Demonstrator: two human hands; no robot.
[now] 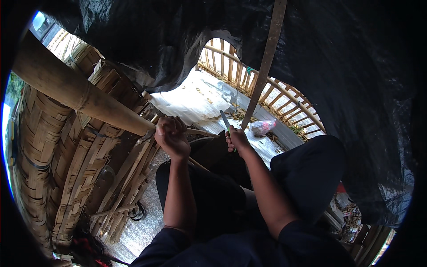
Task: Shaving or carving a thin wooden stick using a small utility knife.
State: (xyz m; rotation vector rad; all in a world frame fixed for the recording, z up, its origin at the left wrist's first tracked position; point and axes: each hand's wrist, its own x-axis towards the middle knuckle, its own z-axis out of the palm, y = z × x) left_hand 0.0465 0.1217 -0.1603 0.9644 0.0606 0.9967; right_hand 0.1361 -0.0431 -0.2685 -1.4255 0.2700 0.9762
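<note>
My left hand [171, 135] is closed in a fist beside the end of a thick bamboo pole [84, 95]. From its right edge comes a pale bamboo strip [202, 132], which the fingers appear to grip; they partly hide it. To the right, my right hand [239, 141] is wrapped round the green handle of a knife [224, 119], its blade pointing up and away from me. The blade is apart from the strip. Just beyond that hand ends a long flat slat [267, 58] slanting down from the top.
Woven bamboo panels [40, 147] and loose bamboo slats [126, 191] stand at left. A clear plastic bag [262, 127] lies on the pale ground beyond my right hand, before a bamboo fence [284, 100]. Black plastic sheeting [356, 89] hangs overhead and at right. My bent knees [307, 173] are below.
</note>
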